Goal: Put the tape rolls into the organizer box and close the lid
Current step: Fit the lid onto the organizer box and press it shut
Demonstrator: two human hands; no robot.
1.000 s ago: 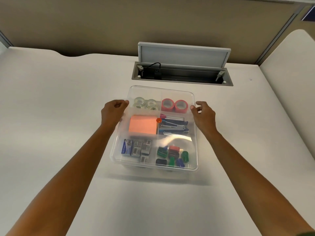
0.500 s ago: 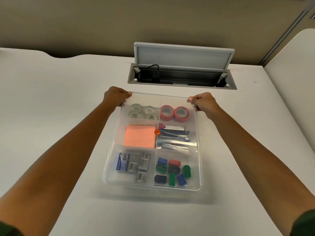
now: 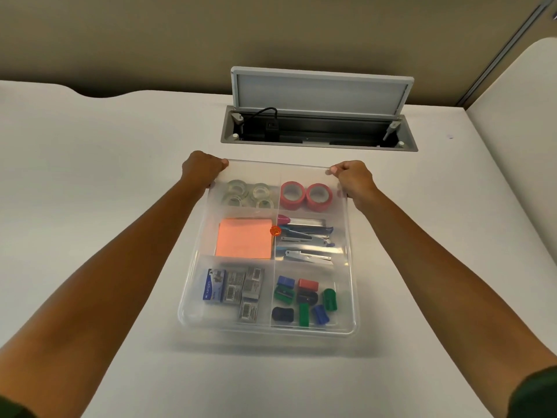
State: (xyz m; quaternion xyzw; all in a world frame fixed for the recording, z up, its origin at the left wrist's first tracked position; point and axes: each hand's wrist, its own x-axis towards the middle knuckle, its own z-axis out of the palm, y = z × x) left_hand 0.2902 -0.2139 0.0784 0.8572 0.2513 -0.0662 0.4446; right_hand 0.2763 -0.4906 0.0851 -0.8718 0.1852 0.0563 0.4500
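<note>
With my left hand point(image 3: 202, 167) and right hand point(image 3: 352, 178) pinching the lid's point(image 3: 304, 176) far corners over the organizer box point(image 3: 193, 300), tape rolls point(image 3: 306, 196) already inside, I judged pressing both corners evenly best.

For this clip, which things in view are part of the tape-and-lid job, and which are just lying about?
Part of the job:
clear tape rolls
red tape rolls
organizer box
lid, gripped at its far corners by the left hand and right hand

Just there:
sticky notes
staplers
staple boxes
sharpeners
cable hatch
</note>
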